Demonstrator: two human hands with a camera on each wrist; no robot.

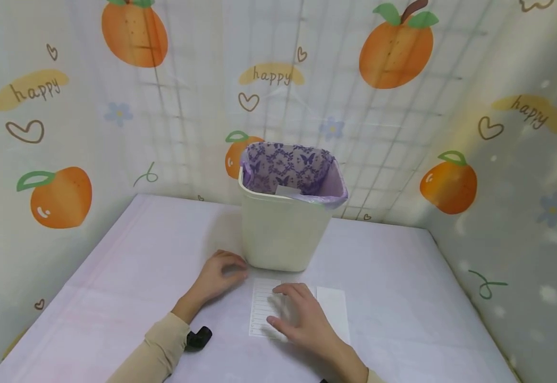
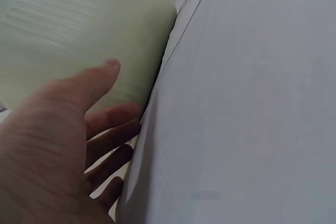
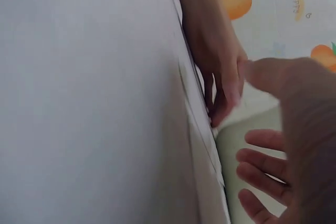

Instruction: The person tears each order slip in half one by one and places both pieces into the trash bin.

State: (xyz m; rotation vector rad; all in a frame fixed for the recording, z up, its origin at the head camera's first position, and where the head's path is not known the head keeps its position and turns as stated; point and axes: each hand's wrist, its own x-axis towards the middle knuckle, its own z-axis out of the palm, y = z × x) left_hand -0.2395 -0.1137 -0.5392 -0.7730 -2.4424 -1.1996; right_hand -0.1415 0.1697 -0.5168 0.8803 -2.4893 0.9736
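A cream waste bin [image 1: 283, 234] stands upright on the table, lined with a purple butterfly-patterned bag [image 1: 333, 197]. Inside, near the front rim, shows a piece of white paper [image 1: 288, 190]. My left hand [image 1: 216, 274] rests low by the bin's left base corner, its fingers loosely bent and nothing in them. In front of the bin lies a lined sheet [image 1: 261, 314], and to its right a blank white sheet [image 1: 334, 308]. Over these papers hovers my right hand [image 1: 309, 322], thumb and fingers spread apart, holding nothing and partly covering the sheets.
A pale cloth covers the table [image 1: 154, 250]. Behind and beside it hangs a curtain [image 1: 202, 111] printed with oranges and the word "happy". A black device [image 1: 199, 339] sits at my left wrist.
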